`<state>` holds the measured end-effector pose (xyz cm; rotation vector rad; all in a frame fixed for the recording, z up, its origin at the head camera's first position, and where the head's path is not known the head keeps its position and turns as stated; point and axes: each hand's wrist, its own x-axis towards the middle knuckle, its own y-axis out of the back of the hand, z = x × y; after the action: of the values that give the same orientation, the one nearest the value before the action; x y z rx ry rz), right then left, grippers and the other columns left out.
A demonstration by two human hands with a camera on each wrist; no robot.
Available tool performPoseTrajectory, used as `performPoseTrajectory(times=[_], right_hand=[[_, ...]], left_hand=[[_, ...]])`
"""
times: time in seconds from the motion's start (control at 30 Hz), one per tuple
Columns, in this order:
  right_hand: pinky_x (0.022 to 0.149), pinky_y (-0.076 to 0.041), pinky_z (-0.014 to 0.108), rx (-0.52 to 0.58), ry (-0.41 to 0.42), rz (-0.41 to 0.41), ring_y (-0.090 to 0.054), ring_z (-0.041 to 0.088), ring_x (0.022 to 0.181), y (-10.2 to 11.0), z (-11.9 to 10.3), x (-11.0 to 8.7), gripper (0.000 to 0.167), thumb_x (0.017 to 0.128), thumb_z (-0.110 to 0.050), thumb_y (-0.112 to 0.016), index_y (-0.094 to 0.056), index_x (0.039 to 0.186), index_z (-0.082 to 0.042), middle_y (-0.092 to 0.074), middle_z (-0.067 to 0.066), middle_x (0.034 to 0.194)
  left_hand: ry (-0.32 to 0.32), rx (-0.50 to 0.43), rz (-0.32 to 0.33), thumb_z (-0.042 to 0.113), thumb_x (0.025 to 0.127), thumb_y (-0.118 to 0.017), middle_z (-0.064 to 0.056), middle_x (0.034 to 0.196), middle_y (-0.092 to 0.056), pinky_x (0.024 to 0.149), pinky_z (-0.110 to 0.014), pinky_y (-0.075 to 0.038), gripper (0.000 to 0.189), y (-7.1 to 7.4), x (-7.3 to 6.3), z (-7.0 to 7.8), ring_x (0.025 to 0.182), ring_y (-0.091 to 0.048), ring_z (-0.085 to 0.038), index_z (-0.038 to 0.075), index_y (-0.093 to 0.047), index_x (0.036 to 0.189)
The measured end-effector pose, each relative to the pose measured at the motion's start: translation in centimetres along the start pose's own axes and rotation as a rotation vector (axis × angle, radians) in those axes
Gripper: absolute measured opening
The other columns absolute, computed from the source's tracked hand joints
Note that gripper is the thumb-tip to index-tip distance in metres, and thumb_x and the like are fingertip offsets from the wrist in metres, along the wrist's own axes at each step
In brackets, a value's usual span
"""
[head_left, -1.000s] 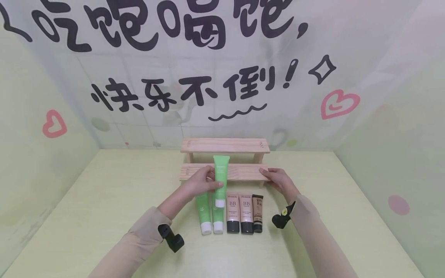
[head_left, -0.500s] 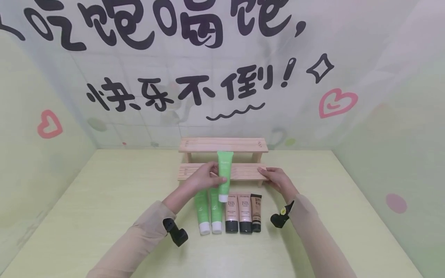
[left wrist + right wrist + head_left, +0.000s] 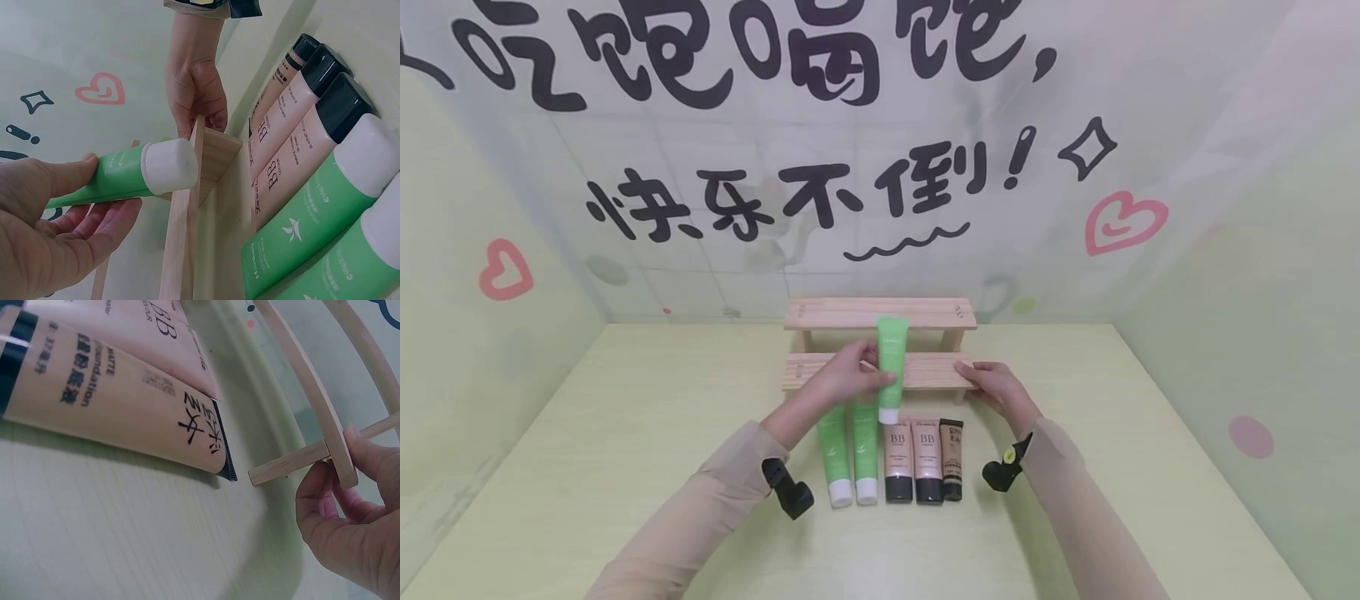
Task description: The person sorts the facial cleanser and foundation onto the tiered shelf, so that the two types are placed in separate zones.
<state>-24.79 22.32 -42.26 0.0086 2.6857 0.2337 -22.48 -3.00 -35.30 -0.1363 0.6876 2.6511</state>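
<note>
My left hand [image 3: 850, 373] pinches a green squeeze tube [image 3: 892, 358] between thumb and fingers, its white cap [image 3: 169, 165] pointing down. In the head view the tube overlaps both tiers of a wooden two-step rack [image 3: 932, 371]. My right hand [image 3: 1000, 387] grips the right end of the lower step, thumb on top and fingers beneath, as the right wrist view shows at the board end [image 3: 340, 462]. In front of the rack lie two more green tubes [image 3: 866, 454], two pink BB cream tubes [image 3: 928, 458] and a tan foundation tube [image 3: 119, 394], side by side with caps toward me.
The rack's upper step [image 3: 880, 312] stands near the back wall [image 3: 737, 283], which carries large black lettering. Side walls border the pale wooden table [image 3: 647, 467] at left and right. A black wrist camera [image 3: 788, 490] sits on the left sleeve, another [image 3: 1002, 473] on the right.
My left hand has carried the green tube to the right and up, farther over the rack. The right hand keeps its hold on the lower step; the view has shifted slightly.
</note>
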Motion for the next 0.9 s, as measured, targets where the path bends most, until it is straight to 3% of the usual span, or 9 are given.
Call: performPoseTrajectory(times=[0.27, 0.63, 0.9], right_hand=[[0.102, -0.043, 0.035, -0.014, -0.009, 0.010, -0.057, 0.010, 0.091, 0.0, 0.2, 0.1, 0.062, 0.091, -0.025, -0.054, -0.030, 0.135, 0.012, -0.052, 0.020, 0.122], [0.097, -0.047, 0.031, -0.013, -0.021, 0.022, -0.056, 0.011, 0.091, -0.2, 0.2, 0.4, 0.062, 0.090, -0.026, -0.056, -0.031, 0.134, 0.011, -0.054, 0.015, 0.114], [0.102, -0.043, 0.035, -0.009, -0.020, 0.021, -0.056, 0.014, 0.096, -0.1, 0.1, 0.3, 0.063, 0.091, -0.026, -0.055, -0.030, 0.135, 0.012, -0.053, 0.017, 0.118]], left_hand=[[-0.021, -0.052, -0.020, 0.014, 0.080, -0.069, -0.010, 0.108, -0.056, 0.075, -0.026, -0.056, 0.050, 0.0, 0.6, 0.8, 0.095, -0.060, -0.021, 0.002, -0.046, 0.123], [-0.037, -0.043, -0.036, 0.015, 0.080, -0.068, -0.008, 0.114, -0.055, 0.081, -0.027, -0.055, 0.056, -0.3, 1.5, 1.3, 0.104, -0.058, -0.022, 0.005, -0.042, 0.128], [-0.065, -0.042, -0.036, 0.013, 0.080, -0.067, -0.010, 0.114, -0.054, 0.081, -0.027, -0.055, 0.050, -0.1, 2.0, 2.1, 0.101, -0.058, -0.023, 0.005, -0.044, 0.123]])
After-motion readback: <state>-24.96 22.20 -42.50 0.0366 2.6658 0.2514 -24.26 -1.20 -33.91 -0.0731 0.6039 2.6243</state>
